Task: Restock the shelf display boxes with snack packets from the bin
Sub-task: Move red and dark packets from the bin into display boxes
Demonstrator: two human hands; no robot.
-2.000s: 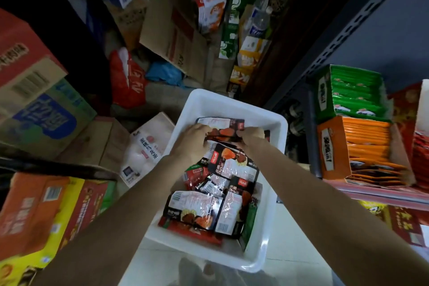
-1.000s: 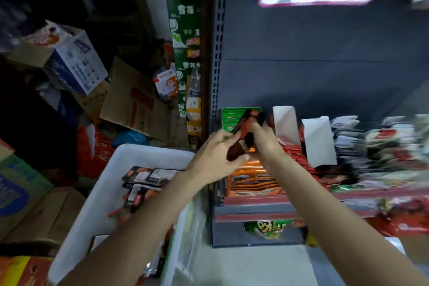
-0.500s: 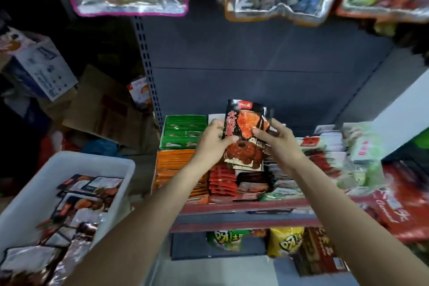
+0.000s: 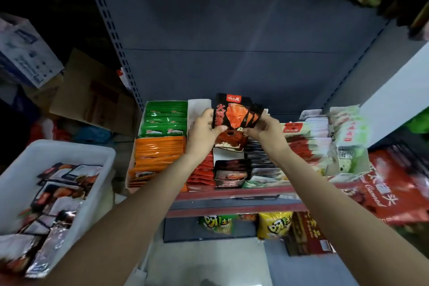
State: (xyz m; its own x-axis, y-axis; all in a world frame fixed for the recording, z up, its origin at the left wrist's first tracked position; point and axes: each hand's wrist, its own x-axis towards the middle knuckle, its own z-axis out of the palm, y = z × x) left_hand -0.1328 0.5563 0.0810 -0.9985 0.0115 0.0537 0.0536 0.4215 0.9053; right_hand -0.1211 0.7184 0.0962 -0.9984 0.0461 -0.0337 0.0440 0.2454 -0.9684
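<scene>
Beside orange box (image 4: 160, 158), green box (image 4: 166, 118), bin (image 4: 76, 153)

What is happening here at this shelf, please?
A person is restocking a snack shelf. Both hands, the left hand and the right hand, hold a small stack of black and red snack packets above the shelf's display boxes. Just below it stands a black display box with similar packets, between the red packets and a row of grey ones. The white bin at the left holds more such packets.
</scene>
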